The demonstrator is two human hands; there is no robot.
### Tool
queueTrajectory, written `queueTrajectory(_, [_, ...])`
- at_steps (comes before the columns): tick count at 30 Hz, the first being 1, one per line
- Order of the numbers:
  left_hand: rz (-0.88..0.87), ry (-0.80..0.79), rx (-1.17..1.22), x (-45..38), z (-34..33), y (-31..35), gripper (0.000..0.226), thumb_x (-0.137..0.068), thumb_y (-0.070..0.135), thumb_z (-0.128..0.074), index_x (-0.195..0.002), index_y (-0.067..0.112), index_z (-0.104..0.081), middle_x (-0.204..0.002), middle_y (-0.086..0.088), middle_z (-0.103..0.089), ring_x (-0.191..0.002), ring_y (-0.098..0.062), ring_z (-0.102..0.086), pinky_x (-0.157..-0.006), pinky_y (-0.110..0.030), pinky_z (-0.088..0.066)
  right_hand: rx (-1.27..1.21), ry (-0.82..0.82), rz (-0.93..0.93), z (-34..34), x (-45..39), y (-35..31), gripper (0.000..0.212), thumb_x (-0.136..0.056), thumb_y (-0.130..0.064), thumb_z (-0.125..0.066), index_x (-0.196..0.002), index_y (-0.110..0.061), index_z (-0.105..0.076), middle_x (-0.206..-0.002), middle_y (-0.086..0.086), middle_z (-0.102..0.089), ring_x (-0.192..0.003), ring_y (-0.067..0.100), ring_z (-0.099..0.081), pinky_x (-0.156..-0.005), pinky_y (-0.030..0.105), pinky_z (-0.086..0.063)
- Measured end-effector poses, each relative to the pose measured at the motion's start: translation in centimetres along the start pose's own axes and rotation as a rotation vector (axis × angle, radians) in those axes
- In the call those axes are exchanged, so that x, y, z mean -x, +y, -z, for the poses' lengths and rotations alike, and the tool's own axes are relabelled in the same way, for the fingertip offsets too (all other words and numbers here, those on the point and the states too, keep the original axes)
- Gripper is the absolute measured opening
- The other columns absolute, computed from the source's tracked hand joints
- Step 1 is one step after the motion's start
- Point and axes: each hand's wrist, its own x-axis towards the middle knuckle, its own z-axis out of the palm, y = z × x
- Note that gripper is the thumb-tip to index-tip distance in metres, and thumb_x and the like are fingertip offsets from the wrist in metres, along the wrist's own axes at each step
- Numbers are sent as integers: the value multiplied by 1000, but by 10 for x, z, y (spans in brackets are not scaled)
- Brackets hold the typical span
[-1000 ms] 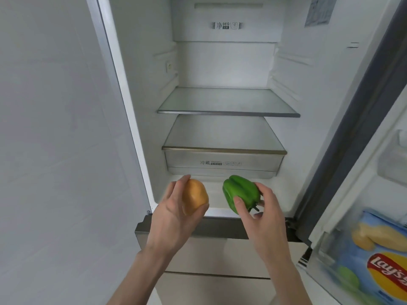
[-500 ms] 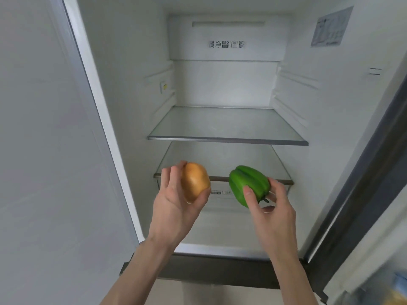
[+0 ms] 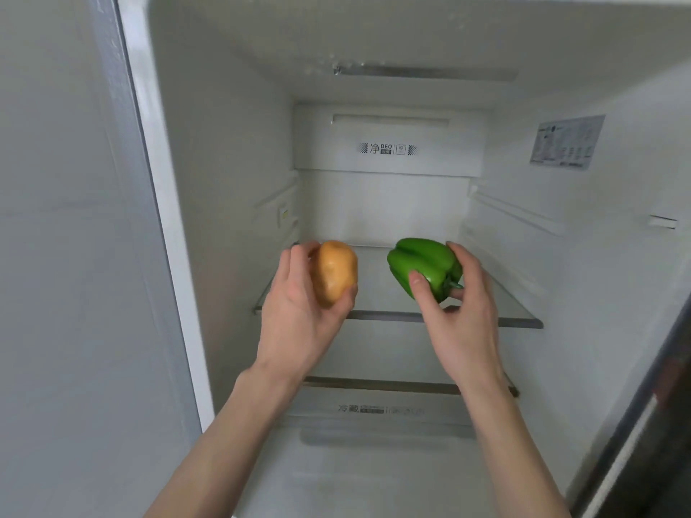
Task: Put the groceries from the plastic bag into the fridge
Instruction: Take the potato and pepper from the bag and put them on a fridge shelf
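The left hand [image 3: 299, 312] is gripping a potato [image 3: 334, 272] and the right hand [image 3: 461, 315] a green bell pepper [image 3: 424, 265], both hovering over the bare upper glass shelf [image 3: 519, 322]; neither is shelved yet, and the plastic bag is out of view.

A potato [image 3: 334, 272] is gripped by the left hand [image 3: 303, 312]. A green pepper [image 3: 424, 265] is held by the right hand [image 3: 461, 315], both raised before the glass shelf [image 3: 519, 312] of the open fridge [image 3: 385, 207].

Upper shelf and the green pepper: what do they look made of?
Upper shelf: apparently clear glass, since the wall shows through it, with a grey, possibly metal front trim. Green bell pepper, held by the right hand: smooth, glossy skin with highlights; real or plastic cannot be told.
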Motion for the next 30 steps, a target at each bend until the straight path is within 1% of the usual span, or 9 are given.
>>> queueTrajectory(2, [-3, -4, -8, -12, -2, -8, 60, -81, 38, -81, -130, 25, -48, -122, 9, -53, -101, -18, -58, -82, -35, -51, 16, -13, 7, -10, -14, 0, 65, -88, -55, -72, -145, -43, -43, -134, -11, -51, -117, 15, -60, -100, 43, -52])
queueTrajectory(4, [-1, -16, -24, -22, -5, -17, 58, -81, 36, -80, -130, 26, -50, -122, 8, -52, -100, -20, -59, -81, -33, -49, 22, -38, -9, -20, -26, 2, 68, -86, -56, -74, -143, -40, -41, -137, -12, -53, -119, 17, -60, -102, 45, -51])
queueTrajectory(10, [58, -100, -102, -39, -20, -40, 60, -84, 27, -80, -138, 28, -52, -130, 1, -49, -113, -28, -57, -86, -27, -42, 38, -122, -86, -42, -47, 10, 66, -81, -52, -80, -136, -36, -48, -129, -10, -57, -111, 19, -62, -94, 35, -52])
queueTrajectory(14, [68, -118, -114, -44, -29, -48, 66, -84, 24, -80, -142, 25, -51, -129, -2, -50, -119, -30, -55, -94, -35, -46, 51, -161, -107, -52, -56, 16, 72, -77, -54, -81, -140, -47, -47, -133, -5, -56, -118, 19, -61, -104, 42, -52])
queueTrajectory(17, [78, -103, -127, -48, -35, -51, 76, -83, 22, -81, -148, 20, -41, -135, -7, -53, -121, -34, -52, -96, -41, -45, 65, -184, -128, -55, -61, 16, 85, -75, -47, -86, -145, -42, -39, -131, -5, -59, -116, 18, -62, -103, 38, -51])
queueTrajectory(19, [89, -100, -148, -50, -37, -51, 72, -84, 23, -81, -144, 18, -41, -135, -7, -55, -117, -36, -54, -90, -41, -45, 69, -181, -136, -55, -65, 14, 87, -74, -40, -90, -144, -35, -39, -128, -8, -57, -114, 18, -62, -99, 35, -51])
queueTrajectory(22, [128, -125, -192, -56, -39, -51, 54, -85, 27, -79, -128, 18, -49, -125, -6, -58, -105, -36, -60, -77, -35, -41, 91, -192, -136, -59, -72, 14, 78, -73, -42, -89, -138, -30, -48, -129, -11, -57, -118, 18, -61, -102, 38, -52])
queueTrajectory(27, [165, -204, -211, -74, -42, -53, 48, -84, 26, -80, -125, 18, -56, -126, -10, -48, -92, -40, -64, -79, -41, -54, 107, -233, -109, -70, -85, 17, 68, -77, -49, -83, -138, -35, -55, -130, -6, -62, -118, 17, -62, -105, 41, -52])
queueTrajectory(30, [191, -225, -281, -83, -44, -56, 54, -86, 32, -77, -132, 18, -53, -126, -10, -50, -101, -40, -64, -83, -42, -54, 95, -255, -124, -76, -90, 18, 70, -77, -46, -85, -137, -35, -50, -128, -6, -60, -116, 18, -63, -103, 41, -52])
